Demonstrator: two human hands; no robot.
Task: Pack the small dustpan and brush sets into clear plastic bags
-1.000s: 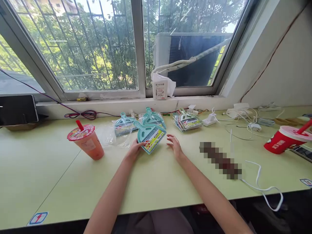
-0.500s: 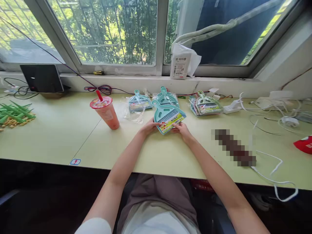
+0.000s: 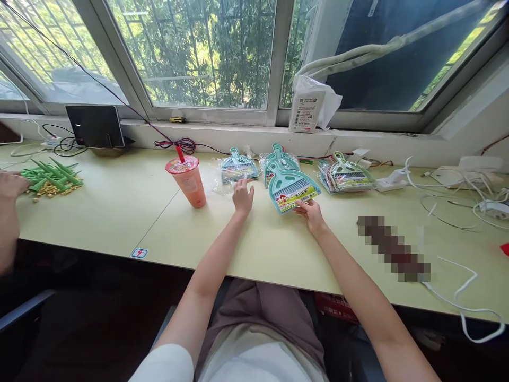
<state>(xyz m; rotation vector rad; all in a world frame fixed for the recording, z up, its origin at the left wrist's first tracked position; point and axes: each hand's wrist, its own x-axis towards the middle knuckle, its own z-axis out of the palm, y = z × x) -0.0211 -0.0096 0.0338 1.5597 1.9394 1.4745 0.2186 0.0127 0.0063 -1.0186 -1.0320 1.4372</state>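
Note:
My right hand (image 3: 311, 214) grips a light-blue dustpan (image 3: 292, 187) by its lower right edge, thumb on the yellow label. A brush with grey bristles lies in the pan, and its handle end points away from me. My left hand (image 3: 242, 196) is off the dustpan, with its fingers apart, just in front of a clear plastic bag (image 3: 222, 183). Behind that hand lies a bagged blue dustpan set (image 3: 237, 167). Another wrapped blue set (image 3: 278, 159) sits right behind the held one, partly covered by it. To the right rests a stack of dustpan sets (image 3: 345, 175) with a green one on top.
A tilted cup of pink drink (image 3: 191, 183) with a red straw stands left of my left hand. Farther left, another person's hand (image 3: 14, 185) is at a pile of green and tan pieces (image 3: 51, 178). White cables (image 3: 469, 297) lie at the right; a tablet (image 3: 95, 127) stands at the back left.
My left hand has let go of the dustpan and moved left toward the plastic bag. My right hand alone keeps the dustpan. Another person's hand has come into view at the far left.

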